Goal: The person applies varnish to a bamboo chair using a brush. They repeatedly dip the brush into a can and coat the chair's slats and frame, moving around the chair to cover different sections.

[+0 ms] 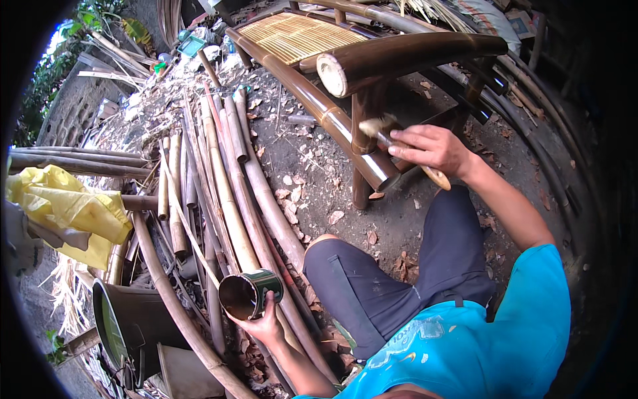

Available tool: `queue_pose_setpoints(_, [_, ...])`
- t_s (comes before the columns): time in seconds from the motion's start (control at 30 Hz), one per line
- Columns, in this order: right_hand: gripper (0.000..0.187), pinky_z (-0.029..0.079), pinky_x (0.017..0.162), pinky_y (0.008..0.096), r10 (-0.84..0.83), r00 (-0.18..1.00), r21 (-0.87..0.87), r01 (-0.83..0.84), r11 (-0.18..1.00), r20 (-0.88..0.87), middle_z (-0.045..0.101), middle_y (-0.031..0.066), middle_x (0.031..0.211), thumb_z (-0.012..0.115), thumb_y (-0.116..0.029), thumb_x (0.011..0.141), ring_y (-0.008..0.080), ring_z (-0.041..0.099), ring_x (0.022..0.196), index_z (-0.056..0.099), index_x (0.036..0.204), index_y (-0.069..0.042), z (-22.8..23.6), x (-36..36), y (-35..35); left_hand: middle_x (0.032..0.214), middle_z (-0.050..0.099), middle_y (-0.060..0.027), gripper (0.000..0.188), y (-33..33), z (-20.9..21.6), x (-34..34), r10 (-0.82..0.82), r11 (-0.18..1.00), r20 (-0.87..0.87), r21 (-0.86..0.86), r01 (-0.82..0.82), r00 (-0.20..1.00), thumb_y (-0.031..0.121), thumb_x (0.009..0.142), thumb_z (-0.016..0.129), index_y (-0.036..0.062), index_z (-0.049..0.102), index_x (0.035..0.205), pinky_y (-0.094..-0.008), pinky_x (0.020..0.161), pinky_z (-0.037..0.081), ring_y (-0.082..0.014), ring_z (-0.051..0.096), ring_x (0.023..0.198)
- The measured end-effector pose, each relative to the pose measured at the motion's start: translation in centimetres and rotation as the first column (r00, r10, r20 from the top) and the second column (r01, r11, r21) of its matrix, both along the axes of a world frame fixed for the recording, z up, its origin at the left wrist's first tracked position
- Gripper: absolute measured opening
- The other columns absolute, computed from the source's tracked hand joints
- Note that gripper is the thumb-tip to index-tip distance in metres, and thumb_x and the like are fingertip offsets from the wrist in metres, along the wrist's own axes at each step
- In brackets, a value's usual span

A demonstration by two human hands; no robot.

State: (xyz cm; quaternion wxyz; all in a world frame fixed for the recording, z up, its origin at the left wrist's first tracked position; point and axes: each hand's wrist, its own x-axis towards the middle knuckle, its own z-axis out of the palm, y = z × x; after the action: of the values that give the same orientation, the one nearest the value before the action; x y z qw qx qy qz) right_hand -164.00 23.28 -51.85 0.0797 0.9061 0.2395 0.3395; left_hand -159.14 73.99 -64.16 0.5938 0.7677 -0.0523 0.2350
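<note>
My right hand [430, 147] grips a paintbrush [384, 134] with a pale wooden handle; its bristles touch the upright post of a dark glossy bamboo chair [372, 100]. The chair has a woven yellow seat [299, 34] and a thick armrest [405, 56] with a pale cut end. My left hand [262, 324] holds a dark green tin can [249, 294] tilted toward me, its inside coated brown. I squat in dark shorts and a blue shirt on the dirt ground.
Several long bamboo poles [229, 186] lie on the ground to my left. A yellow cloth [66, 209] hangs at far left, above a dark bucket [129, 322]. Dry leaves and scraps litter the dirt. More bent bamboo lies beyond the chair at right.
</note>
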Motion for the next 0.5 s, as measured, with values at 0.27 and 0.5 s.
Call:
queue_pose_setpoints(0.27, [0.032, 0.058, 0.092, 0.0327, 0.139, 0.988, -0.025, -0.138, 0.99, 0.064, 0.069, 0.0054, 0.125, 0.068, -0.016, 0.085, 0.0202, 0.066, 0.106, 0.074, 0.116, -0.019, -1.9, 0.8, -3.5, 0.14, 0.052, -0.0162, 0.093, -2.5, 3.3, -0.7, -0.052, 0.999, 0.013, 0.004, 0.052, 0.999, -0.002, 0.069, 0.09, 0.0005, 0.039, 0.147, -0.0415, 0.11, 0.044, -0.0268, 0.055, 0.126])
queue_pose_setpoints(0.5, [0.041, 0.057, 0.093, 0.0343, 0.156, 0.98, 0.318, -0.187, 0.929, 0.121, 0.069, 0.0073, 0.127, 0.071, -0.011, 0.083, 0.0249, 0.065, 0.11, 0.073, 0.123, -0.017, -3.7, 1.5, -4.5, 0.143, 0.05, -0.0166, 0.098, -4.6, 4.0, -1.8, -0.06, 0.998, -0.025, -0.037, 0.059, 0.998, -0.004, 0.07, 0.088, 0.0013, 0.034, 0.151, -0.0423, 0.111, 0.042, -0.0282, 0.053, 0.128])
